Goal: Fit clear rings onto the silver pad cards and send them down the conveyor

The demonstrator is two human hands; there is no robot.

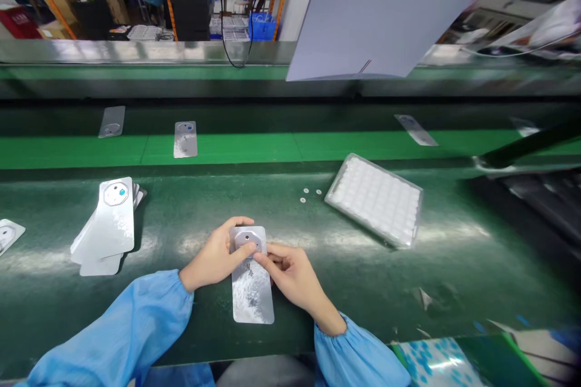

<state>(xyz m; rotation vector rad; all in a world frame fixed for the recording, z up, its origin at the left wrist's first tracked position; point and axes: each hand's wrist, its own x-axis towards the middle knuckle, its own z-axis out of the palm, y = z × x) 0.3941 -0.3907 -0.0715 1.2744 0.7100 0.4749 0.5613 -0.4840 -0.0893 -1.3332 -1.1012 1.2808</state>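
Centrally, at a green workbench [204,332], the left hand [214,259] grasps a silver card [252,305] by its upper end; the right hand [294,275], fingers curled, touches its right edge, grip unclear; stacked cards [114,227] lie left, a white-filled tray [374,202] right.

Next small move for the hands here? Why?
Probably a light press by the right hand at the card's marked end: both thumbs meet there, and the left hand already holds the card's left edge. What lies under the thumbs is hidden.
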